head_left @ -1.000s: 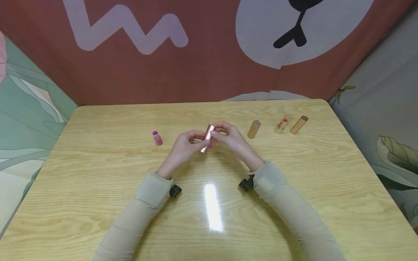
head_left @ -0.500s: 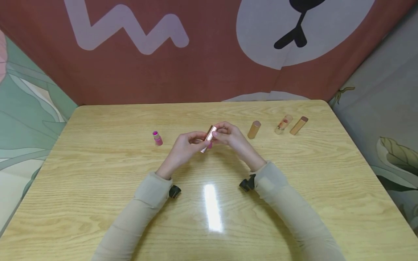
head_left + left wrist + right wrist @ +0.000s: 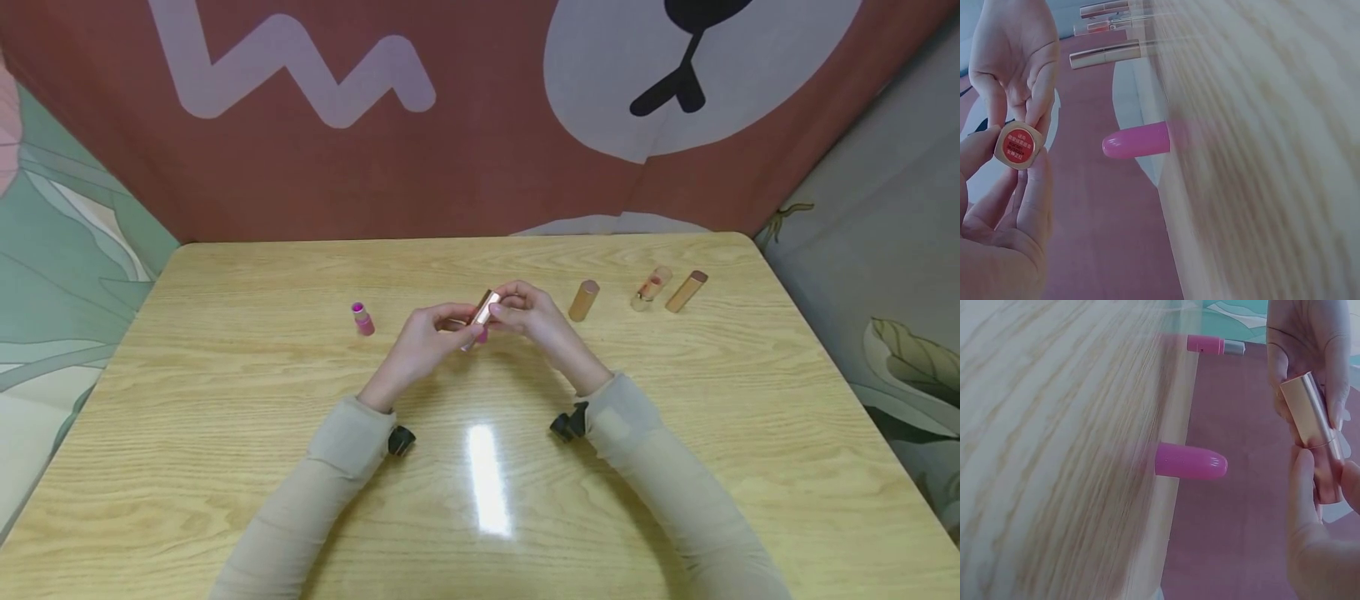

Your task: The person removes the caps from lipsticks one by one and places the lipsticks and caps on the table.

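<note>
A shiny rose-gold lipstick tube (image 3: 486, 307) is held between both hands above the table. My left hand (image 3: 426, 340) pinches its lower end, and my right hand (image 3: 532, 321) pinches the upper end. The left wrist view shows a red round label (image 3: 1019, 146) on the tube's base. In the right wrist view a seam crosses the tube (image 3: 1310, 415), with the fingers of each hand on either side of it. Upright on the table beneath the hands stands a pink rounded cap (image 3: 1138, 140), mostly hidden in the head view.
To the left stands an uncapped pink lipstick (image 3: 363, 320) with a silvery collar. Right of the hands are a gold tube (image 3: 582, 302), a clear-topped lipstick (image 3: 651, 289) and another gold tube (image 3: 686, 292). The wooden table (image 3: 225, 400) meets a red fabric backdrop (image 3: 480, 167).
The rose-gold tube leans a little more to the right, its upper end shifting right with my right hand. Both hands keep hold of it, and the things on the table stay put.
</note>
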Available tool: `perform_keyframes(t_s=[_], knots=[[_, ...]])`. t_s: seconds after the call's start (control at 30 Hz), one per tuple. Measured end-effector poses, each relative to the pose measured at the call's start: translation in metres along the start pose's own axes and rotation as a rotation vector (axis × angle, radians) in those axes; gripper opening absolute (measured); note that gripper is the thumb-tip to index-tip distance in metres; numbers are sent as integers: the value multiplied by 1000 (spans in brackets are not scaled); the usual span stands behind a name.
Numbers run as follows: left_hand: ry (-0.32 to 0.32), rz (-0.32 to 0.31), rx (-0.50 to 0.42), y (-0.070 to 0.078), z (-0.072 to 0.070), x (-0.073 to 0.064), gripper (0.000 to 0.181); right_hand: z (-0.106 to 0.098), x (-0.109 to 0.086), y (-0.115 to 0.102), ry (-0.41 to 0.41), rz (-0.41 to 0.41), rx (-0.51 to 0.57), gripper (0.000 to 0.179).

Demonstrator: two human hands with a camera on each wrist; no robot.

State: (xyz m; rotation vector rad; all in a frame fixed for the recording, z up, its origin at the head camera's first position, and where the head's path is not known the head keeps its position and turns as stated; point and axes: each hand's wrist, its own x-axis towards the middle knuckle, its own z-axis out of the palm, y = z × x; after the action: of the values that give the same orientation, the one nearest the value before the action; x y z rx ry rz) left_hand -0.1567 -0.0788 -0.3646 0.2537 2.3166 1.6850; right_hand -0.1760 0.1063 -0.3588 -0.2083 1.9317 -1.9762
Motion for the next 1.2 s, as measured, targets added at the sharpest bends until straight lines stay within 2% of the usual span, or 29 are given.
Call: perform_keyframes(t_s=[0.37, 0.77, 1.2], knots=[[-32, 37, 69, 2, 0, -2, 35, -2, -1, 1, -6, 23, 17, 16], [-62, 24, 75, 0, 1, -1, 40, -4, -2, -1, 20, 50, 5, 18], [-68, 12, 88, 0, 1, -2, 41, -5, -1, 0, 31, 38, 15, 19]])
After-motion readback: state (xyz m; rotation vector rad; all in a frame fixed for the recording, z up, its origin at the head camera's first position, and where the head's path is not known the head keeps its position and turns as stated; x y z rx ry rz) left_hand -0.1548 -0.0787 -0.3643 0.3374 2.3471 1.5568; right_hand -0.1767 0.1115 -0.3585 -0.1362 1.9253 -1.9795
